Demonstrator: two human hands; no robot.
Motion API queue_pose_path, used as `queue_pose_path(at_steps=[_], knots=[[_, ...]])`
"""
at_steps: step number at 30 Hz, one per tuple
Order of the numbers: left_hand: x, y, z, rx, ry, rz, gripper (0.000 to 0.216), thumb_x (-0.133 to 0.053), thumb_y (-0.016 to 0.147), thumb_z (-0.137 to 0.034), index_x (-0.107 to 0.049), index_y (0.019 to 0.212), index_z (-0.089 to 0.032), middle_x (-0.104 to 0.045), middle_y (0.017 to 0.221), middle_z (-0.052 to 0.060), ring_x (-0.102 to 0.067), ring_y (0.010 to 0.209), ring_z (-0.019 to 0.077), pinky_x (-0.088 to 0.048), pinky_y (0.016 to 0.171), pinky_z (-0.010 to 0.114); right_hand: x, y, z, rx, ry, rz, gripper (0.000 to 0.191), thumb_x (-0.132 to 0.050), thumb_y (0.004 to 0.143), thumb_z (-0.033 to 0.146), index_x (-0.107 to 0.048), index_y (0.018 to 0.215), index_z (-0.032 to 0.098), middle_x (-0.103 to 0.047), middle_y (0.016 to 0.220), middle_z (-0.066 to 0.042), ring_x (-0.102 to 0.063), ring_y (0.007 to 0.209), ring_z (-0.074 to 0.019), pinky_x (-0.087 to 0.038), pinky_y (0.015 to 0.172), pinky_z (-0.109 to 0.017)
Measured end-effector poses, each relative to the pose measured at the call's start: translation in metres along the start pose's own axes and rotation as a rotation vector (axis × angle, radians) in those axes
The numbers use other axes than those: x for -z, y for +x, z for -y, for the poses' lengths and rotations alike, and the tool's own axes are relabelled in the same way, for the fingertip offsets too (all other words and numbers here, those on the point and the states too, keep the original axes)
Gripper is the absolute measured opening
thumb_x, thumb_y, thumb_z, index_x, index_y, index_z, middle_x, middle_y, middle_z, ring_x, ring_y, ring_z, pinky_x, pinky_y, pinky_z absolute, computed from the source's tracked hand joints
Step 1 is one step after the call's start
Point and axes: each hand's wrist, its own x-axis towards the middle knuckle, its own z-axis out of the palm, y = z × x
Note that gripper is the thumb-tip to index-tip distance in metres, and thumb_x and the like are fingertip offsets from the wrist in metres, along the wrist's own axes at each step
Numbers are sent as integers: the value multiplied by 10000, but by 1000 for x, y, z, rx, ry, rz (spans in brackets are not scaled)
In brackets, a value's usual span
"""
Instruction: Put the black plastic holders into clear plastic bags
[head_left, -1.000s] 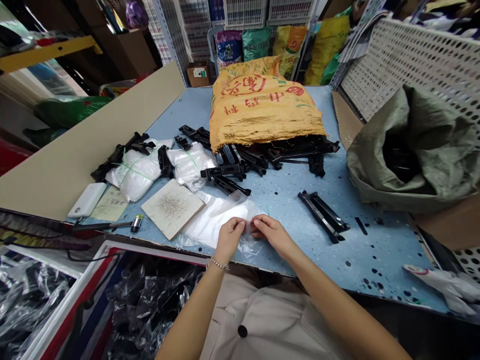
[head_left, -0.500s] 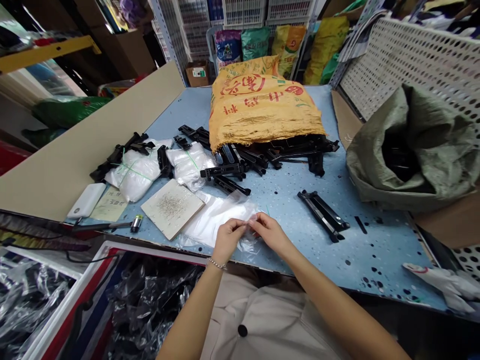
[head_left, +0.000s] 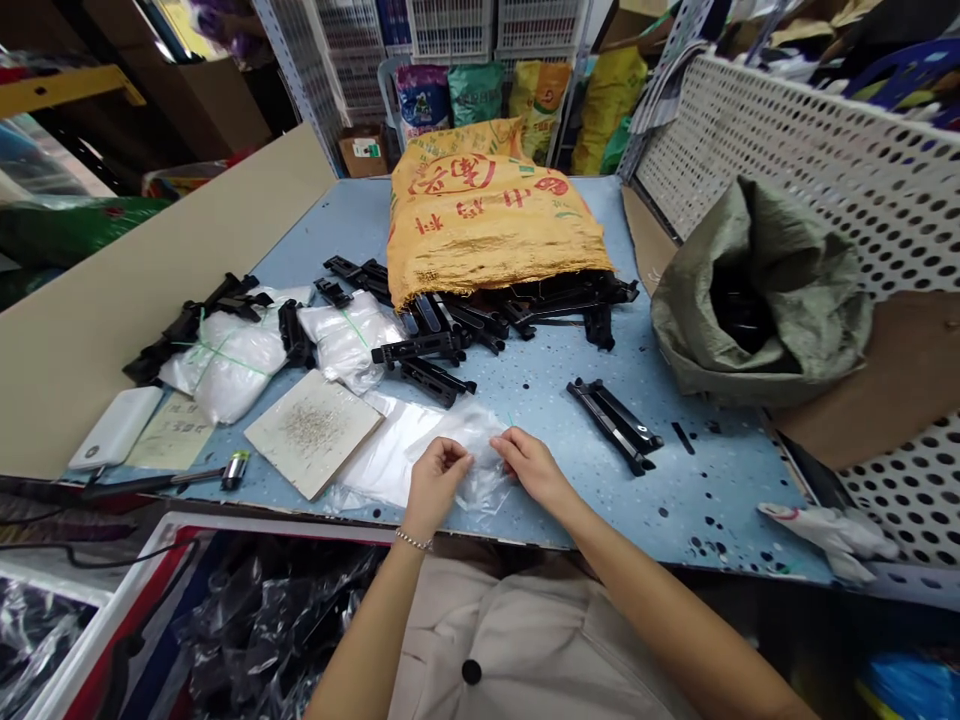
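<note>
A thin clear plastic bag (head_left: pixel 484 475) lies crumpled between my hands over the front of the blue table. My left hand (head_left: pixel 435 485) pinches its near left side. At its right edge, the thumb and fingertips of my right hand (head_left: pixel 531 465) are pressed together on it. Under and left of it is a flat stack of clear bags (head_left: pixel 382 455), beside a pale square tile (head_left: pixel 315 430) covered with dark specks. Two long black plastic brackets (head_left: pixel 613 425) lie side by side right of my right hand. More black brackets (head_left: pixel 431 355) are heaped beyond the bags.
A yellow woven sack (head_left: pixel 495 225) spills brackets at the back. Tied bundles of clear bags (head_left: pixel 232 360), a white power bank (head_left: pixel 116 430) and a hammer (head_left: pixel 184 480) lie left. A grey-green sack (head_left: pixel 821 290) and a white glove (head_left: pixel 832 535) are right. Bagged black items (head_left: pixel 262 620) fill a box below.
My hands were together at the bag's edge; now they are apart, the left one having moved left and nearer, with the bag's film spread between them. The view has shifted slightly right.
</note>
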Motion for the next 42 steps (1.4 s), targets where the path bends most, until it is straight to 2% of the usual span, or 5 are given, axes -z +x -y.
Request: queue_pose_path(at_steps=[6,10,18,31,42], knots=[[2,-6,3,-271,293,100,273,-474,814,-112,-716,894,-208,-637,977,67,-620,911,172,-504,831,310,124,-16,-20,23,-862,-539,305,-521,846,377,-612,1047,167,-578,1105,-180,-515,1007,-327,-416,814,-444],[-5,-7,3,-313,440,178,336,-459,819,-78,-737,924,-233,-641,1091,78,-622,1003,193,-495,928,347,173,-41,-39,-166,-726,-357,281,-561,794,419,-640,875,161,-592,845,-127,-560,829,-291,-447,730,-406],[-18,3,-5,-242,406,208,460,-522,794,-106,-592,1238,-201,-605,1236,102,-643,856,172,-541,843,339,61,-90,-17,-536,769,222,331,-796,648,407,-624,827,187,-640,722,-43,-593,594,-151,-459,479,-238],[-22,-46,-33,-649,633,464,769,-318,813,32,-110,1509,-220,-281,1533,139,-361,1375,236,-421,1075,392,-2,-28,-7,-417,663,138,212,-669,724,334,-524,669,190,-513,539,35,-454,430,-81,-359,372,-192],[84,-117,-101,-69,546,207,318,-576,836,-350,-662,1141,-323,-666,1127,75,-591,1081,268,-478,970,393,-11,-7,30,214,24,415,277,-542,877,360,-632,1101,224,-642,1048,-61,-592,949,-208,-470,859,-360]])
